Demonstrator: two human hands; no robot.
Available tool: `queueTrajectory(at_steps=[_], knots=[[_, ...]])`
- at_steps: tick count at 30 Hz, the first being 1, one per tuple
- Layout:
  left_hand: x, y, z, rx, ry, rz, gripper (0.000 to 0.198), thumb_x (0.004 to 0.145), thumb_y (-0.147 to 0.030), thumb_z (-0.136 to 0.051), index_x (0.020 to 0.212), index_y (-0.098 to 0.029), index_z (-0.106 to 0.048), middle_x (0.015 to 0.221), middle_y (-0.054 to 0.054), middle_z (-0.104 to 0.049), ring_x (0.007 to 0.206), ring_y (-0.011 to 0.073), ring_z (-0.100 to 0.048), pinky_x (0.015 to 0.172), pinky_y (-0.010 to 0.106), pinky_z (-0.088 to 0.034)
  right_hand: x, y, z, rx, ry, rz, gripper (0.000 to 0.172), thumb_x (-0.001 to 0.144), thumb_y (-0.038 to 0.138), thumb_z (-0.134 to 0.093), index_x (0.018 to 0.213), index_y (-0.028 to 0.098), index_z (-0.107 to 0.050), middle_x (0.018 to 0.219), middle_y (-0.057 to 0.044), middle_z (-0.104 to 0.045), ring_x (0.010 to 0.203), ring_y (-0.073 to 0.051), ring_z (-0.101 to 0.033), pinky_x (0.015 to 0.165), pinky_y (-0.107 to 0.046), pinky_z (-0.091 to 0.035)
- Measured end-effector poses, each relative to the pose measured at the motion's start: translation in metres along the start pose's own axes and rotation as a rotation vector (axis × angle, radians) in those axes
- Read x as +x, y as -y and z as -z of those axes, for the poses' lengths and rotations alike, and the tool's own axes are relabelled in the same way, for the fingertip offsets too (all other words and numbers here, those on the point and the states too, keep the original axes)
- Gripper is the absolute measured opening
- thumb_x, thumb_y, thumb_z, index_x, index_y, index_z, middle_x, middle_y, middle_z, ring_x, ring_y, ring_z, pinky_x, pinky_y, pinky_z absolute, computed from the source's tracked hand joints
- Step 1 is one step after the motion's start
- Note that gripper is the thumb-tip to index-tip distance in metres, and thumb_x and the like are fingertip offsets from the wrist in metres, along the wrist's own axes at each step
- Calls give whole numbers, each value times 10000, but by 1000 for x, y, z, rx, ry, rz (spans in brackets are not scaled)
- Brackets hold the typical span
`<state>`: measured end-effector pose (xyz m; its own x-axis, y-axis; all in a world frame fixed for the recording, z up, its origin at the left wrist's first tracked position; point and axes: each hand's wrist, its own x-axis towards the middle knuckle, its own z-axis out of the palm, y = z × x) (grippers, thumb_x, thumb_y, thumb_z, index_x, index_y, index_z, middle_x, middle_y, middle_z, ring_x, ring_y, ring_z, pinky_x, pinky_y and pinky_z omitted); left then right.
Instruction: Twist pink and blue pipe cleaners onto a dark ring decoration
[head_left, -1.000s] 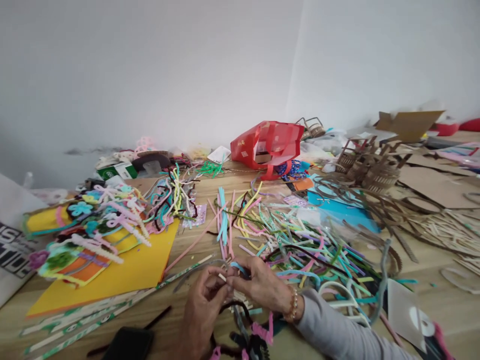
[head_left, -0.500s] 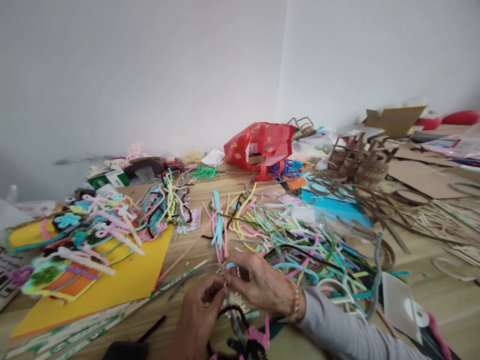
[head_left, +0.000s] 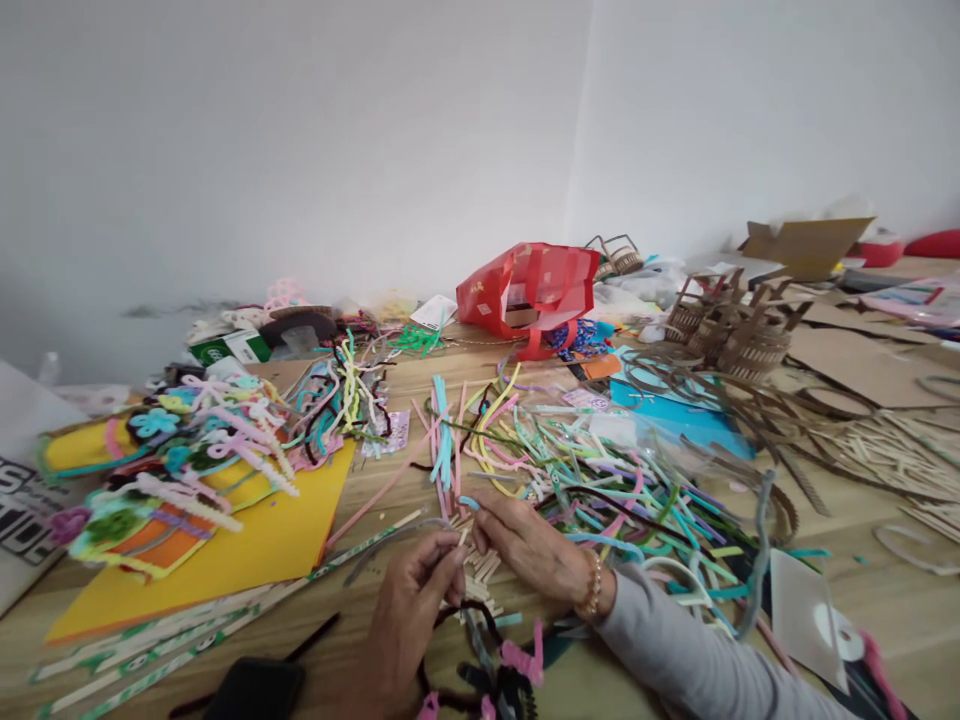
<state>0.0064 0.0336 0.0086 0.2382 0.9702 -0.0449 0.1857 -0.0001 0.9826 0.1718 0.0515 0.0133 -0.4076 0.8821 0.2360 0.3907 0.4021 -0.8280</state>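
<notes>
Hands now parted: right hand [head_left: 534, 553] drawn rightward, fingers loosely extended (grip unclear, blue pipe-cleaner scrap [head_left: 469, 503] at fingertips); left hand [head_left: 409, 620] closed, pinching grey pipe cleaner [head_left: 390, 530] beside small wooden sticks [head_left: 480, 577] on surface [head_left: 405, 385].

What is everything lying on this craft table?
wooden table: one, pale, under everything
pipe cleaners: many, mixed colours, centre
red bag: one, red, far edge
yellow card: one, yellow, left
woven cardboard baskets: several, brown, far right
cardboard sheets: several, brown, right
craft sticks: several, pale, front centre
grey strand: one, grey, front centre
left hand: one, pinching the grey strand
right hand: one, beside the craft sticks, bracelet on the wrist, grey sleeve
</notes>
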Motion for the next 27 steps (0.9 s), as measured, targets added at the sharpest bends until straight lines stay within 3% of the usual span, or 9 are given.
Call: queueTrajectory(at_steps=[5, 9, 15, 22, 25, 27], knots=[[0, 6, 0, 10, -51, -28, 276, 795, -404, -563, 646, -177, -614, 505, -48, -462, 509, 117, -441, 531, 210, -369, 2, -1, -3, 167, 12, -24, 273, 965, 252, -281, 1157, 172, -459, 649, 14, -536, 613, -137, -539, 667, -263, -469], [-1, 7, 0, -68, -68, -6, 280, 770, -372, -605, 584, -164, -618, 534, -29, -510, 539, 119, -469, 549, 214, -390, -2, 1, -2, 71, 32, 24, 268, 947, 234, -314, 1180, 168, -431, 689, -11, -582, 654, -156, -566, 707, -287, -475], [0, 11, -2, -332, -12, 70, 195, 731, -324, -657, 847, -168, -655, 563, -31, -568, 513, 113, -498, 505, 208, -406, -7, 3, -6, -85, 108, 45, 363, 921, 178, -334, 1282, 153, -352, 817, -46, -642, 774, -173, -600, 785, -310, -470], [-2, 15, 0, -294, 3, 31, 252, 771, -297, -619, 571, -148, -578, 537, -22, -541, 531, 106, -493, 548, 206, -404, -10, -1, -14, -100, 122, 78, 500, 909, 175, -373, 1386, 134, -229, 744, -23, -639, 657, -163, -565, 676, -288, -453], [-2, 17, 3, -295, -59, 10, 244, 805, -288, -586, 601, -154, -578, 551, -23, -546, 549, 108, -501, 572, 210, -404, -7, 2, -9, -16, 136, -8, 389, 910, 200, -419, 1290, 133, -373, 702, 1, -613, 609, -129, -535, 621, -242, -422], [-1, 19, 4, -312, -98, 13, 231, 822, -281, -571, 629, -155, -582, 557, -24, -549, 545, 102, -492, 573, 208, -398, -4, 3, -5, 7, 170, -76, 191, 914, 225, -432, 1037, 146, -555, 640, 17, -573, 560, -106, -492, 553, -213, -378]])
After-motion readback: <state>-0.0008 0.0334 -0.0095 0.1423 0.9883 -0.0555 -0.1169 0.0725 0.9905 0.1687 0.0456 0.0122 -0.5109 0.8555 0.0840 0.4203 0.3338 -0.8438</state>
